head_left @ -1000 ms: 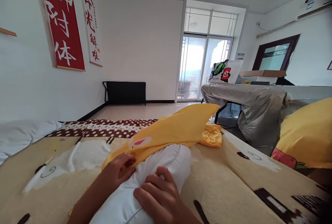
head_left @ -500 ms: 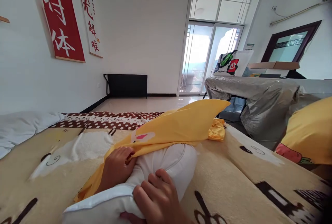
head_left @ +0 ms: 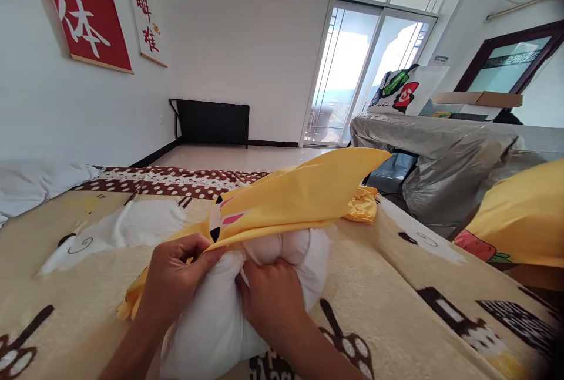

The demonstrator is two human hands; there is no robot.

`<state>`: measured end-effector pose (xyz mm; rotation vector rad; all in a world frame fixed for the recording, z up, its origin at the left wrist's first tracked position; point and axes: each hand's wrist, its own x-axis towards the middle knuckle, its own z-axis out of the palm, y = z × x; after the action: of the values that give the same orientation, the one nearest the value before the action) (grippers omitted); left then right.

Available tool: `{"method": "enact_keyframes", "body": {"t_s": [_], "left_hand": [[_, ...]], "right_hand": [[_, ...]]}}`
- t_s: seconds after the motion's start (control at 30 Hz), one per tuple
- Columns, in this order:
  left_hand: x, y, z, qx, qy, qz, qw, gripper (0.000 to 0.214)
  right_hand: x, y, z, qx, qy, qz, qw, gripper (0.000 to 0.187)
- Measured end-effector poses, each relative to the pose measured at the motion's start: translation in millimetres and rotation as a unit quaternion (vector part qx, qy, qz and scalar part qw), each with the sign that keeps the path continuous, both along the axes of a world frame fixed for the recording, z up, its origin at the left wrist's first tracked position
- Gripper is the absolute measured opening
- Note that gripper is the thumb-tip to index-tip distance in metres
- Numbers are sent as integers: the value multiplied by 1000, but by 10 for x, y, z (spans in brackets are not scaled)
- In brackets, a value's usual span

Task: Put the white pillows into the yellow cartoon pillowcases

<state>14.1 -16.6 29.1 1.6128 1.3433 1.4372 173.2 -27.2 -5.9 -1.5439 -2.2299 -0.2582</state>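
A plump white pillow (head_left: pixel 207 321) lies on the bed in front of me, its far part running under a yellow pillowcase (head_left: pixel 291 198) with a printed pink and black pattern. My left hand (head_left: pixel 180 268) pinches the near edge of the pillowcase between thumb and fingers, just above the pillow. Beside it, my right hand (head_left: pixel 275 292) is closed on the white pillow and presses a deep fold into it; its fingertips are sunk in the fabric and hidden. The pillowcase's far corner points up to the right.
A beige patterned blanket (head_left: pixel 370 286) covers the bed. Another white pillow (head_left: pixel 44 183) lies at the left edge, and a yellow cushion (head_left: pixel 524 215) with a strawberry print at the right. Beyond stands a table under grey plastic sheeting (head_left: pixel 458 162) with a printed bag (head_left: pixel 405 92) and boxes.
My left hand has gone from lying over the pillowcase edge to pinching it. My right hand has moved forward and into the pillow, which is now bunched up. The view has tilted downward.
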Motion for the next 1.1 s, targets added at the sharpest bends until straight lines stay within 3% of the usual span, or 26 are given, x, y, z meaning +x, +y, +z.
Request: {"method": "enact_keyframes", "body": {"t_s": [0.1,0.17,0.23,0.4,0.47,0.7,0.77,0.9,1.1], "left_hand": [[165,-275,-9,163,142,22,976,27],[300,-411,-50,267,221,11,938,28],[415,-448,-114,324,281,15,903,30],[444,-151,-268,366,414,190,812,20],[357,-12,-278,380,428,220,790,17],[-87,236,-184,365,419,278,784,10],[-187,288,-168,342,412,295,791,11],[-257,339,-152,313,397,302,809,12],[-135,193,-119,329,400,279,808,9]], "right_hand": [[20,105,-44,2,19,-10,1000,12],[44,188,-77,70,67,-5,995,19],[66,263,-114,141,111,0,984,27],[48,298,-155,255,162,39,953,19],[16,228,-108,268,170,37,948,20],[-111,-193,73,369,151,81,914,34],[-144,-233,48,355,144,69,921,34],[-183,-128,-70,284,82,60,954,42],[-150,102,-210,255,41,91,962,58]]}}
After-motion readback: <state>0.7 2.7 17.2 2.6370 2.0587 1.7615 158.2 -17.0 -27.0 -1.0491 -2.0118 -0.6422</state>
